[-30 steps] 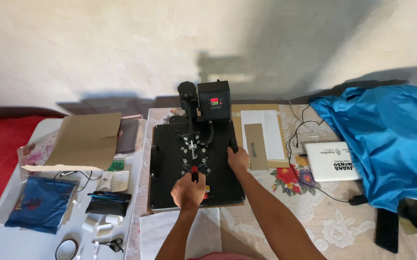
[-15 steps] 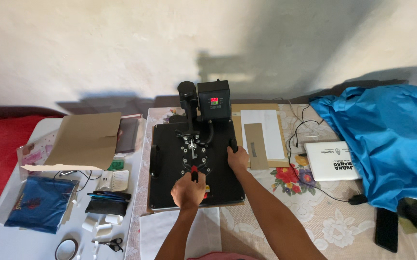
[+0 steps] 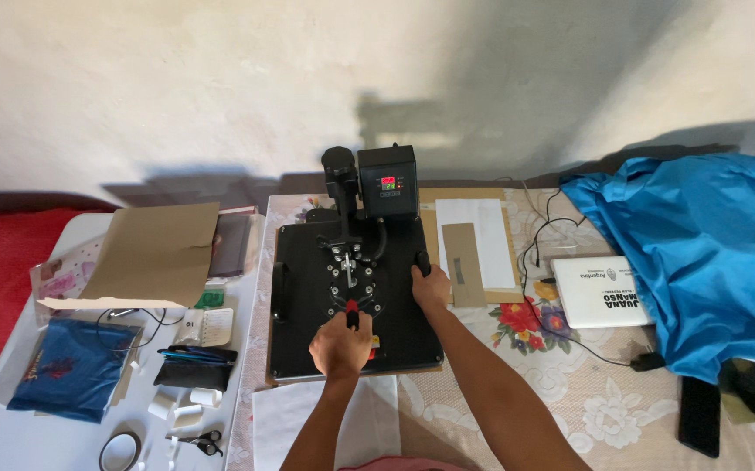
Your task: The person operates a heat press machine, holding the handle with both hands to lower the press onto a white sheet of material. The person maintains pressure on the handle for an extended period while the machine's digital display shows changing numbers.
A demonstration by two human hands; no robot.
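A black heat press point(image 3: 308, 323) with a small control box point(image 3: 387, 181) stands on the table in front of me. My left hand point(image 3: 340, 347) is closed around the press's lever handle point(image 3: 352, 310), which has a red band. My right hand point(image 3: 431, 288) rests on the right edge of the top plate, fingers curled over a black side grip point(image 3: 423, 261). The plate lies flat and closed.
Brown card and white sheets point(image 3: 475, 240) lie right of the press, then a white laptop point(image 3: 601, 292), cables and blue cloth point(image 3: 709, 253). Left: a cardboard sheet point(image 3: 155, 253), folded blue fabric point(image 3: 72, 366), pens, scissors point(image 3: 200, 440), tape. A white sheet point(image 3: 286, 427) sits below the press. A dark phone point(image 3: 700, 404) lies far right.
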